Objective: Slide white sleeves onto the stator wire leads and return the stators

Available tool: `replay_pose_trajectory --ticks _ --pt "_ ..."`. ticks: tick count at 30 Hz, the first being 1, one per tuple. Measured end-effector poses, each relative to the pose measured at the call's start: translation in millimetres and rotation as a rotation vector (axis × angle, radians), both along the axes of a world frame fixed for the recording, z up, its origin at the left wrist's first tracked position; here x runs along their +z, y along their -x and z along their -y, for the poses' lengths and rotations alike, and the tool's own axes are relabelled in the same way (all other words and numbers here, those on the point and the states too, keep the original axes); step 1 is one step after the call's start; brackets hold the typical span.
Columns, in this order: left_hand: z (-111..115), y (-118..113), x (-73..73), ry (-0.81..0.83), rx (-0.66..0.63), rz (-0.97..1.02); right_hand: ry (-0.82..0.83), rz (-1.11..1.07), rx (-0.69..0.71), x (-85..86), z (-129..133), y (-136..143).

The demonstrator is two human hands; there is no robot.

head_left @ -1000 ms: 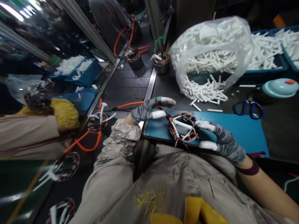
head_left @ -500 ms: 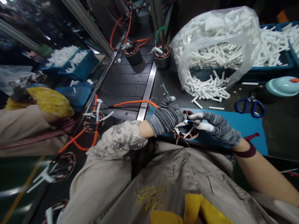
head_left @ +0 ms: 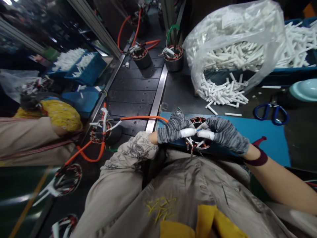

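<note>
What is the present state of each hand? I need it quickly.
Left hand: closed, seemingly pinching a thin blue wire over the round copper-wound ring.
Right hand: closed, seemingly pinching the same wire.

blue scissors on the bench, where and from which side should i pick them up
Probably by the spread handle loops, from the near side, with the right hand, the closer of the two hands. The loops face the person, while the blades point away and the pale blue lid crowds the far right side.
</note>
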State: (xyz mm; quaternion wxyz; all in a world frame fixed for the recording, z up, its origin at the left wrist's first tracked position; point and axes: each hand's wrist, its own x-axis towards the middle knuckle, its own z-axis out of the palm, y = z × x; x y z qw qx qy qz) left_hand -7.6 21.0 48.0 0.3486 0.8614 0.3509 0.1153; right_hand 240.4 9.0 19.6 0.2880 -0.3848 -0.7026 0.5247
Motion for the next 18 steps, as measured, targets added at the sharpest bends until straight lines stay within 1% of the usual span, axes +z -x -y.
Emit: replay_pose_trajectory --ticks 2,5,7,8,10,12,14,16,18 --pt "-3 0 -5.8 -0.062 -0.009 -0.07 -0.113 0.084 0.003 -0.4 -2 5" --pt "-4 -2 -12.5 -0.225 -0.004 -0.257 -0.317 0.247 -0.017 -1.7 -5 6" --pt "-3 -4 -11.9 -0.338 0.013 -0.372 -0.413 0.308 -0.044 -2.4 -4 -1" --pt "-2 -5 -9.9 -0.378 0.021 -0.413 -0.435 0.308 -0.06 -2.8 -2 -8" --pt "-2 -11 -3.8 -0.422 0.02 -0.458 -0.393 0.245 -0.116 -3.9 3 -23" --pt "-4 -20 2.8 -0.414 -0.027 -0.476 -0.241 0.141 -0.166 -5.4 7 -36" --pt "-8 -35 7.1 -0.388 -0.104 -0.479 -0.094 0.066 -0.196 -6.9 9 -44" --pt "-13 -52 8.3 -0.374 -0.199 -0.461 -0.046 0.045 -0.213 -7.5 10 -46" --pt "-16 -61 6.8 -0.389 -0.279 -0.417 -0.04 0.039 -0.242 -7.4 12 -45"
